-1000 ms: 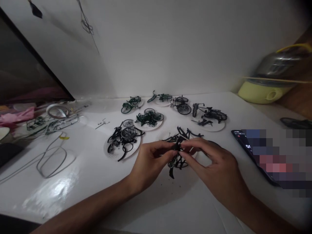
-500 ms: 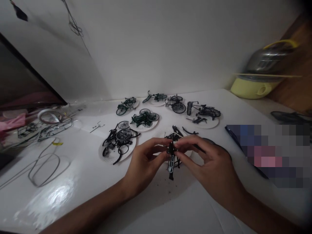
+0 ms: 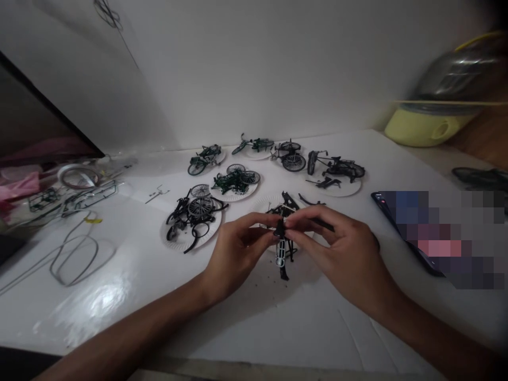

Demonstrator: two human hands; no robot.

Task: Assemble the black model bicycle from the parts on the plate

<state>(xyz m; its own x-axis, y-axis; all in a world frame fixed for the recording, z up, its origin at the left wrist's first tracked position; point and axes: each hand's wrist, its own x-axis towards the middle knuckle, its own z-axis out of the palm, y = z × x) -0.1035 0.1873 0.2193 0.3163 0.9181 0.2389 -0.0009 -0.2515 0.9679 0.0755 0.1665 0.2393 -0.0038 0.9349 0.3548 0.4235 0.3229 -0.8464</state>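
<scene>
Between my two hands is a small black model bicycle (image 3: 281,253), seen end-on with its light-coloured rear rack and a black mudguard pointing toward me. My left hand (image 3: 238,254) pinches it near the saddle with thumb and forefinger. Opposite, my right hand (image 3: 337,243) closes thumb and fingers on the same part. The fingertips hide most of the saddle area and the front of the model. Behind them, a paper plate (image 3: 260,203) carries loose black parts, partly covered by my hands. A curved black strip (image 3: 311,200) lies at its far side.
Left stands a plate (image 3: 169,242) of black wheels and frame parts. Several model bicycles, including a green one (image 3: 234,181), lie on plates behind. Wire (image 3: 95,254) and packaging are far left. A phone (image 3: 416,243) lies right, below a yellow pot (image 3: 420,127). Tiny bits dot the table.
The camera view has tilted down slightly, so the table's front edge shows. Both hands keep their pinch on the model bicycle, with only slight finger movement.
</scene>
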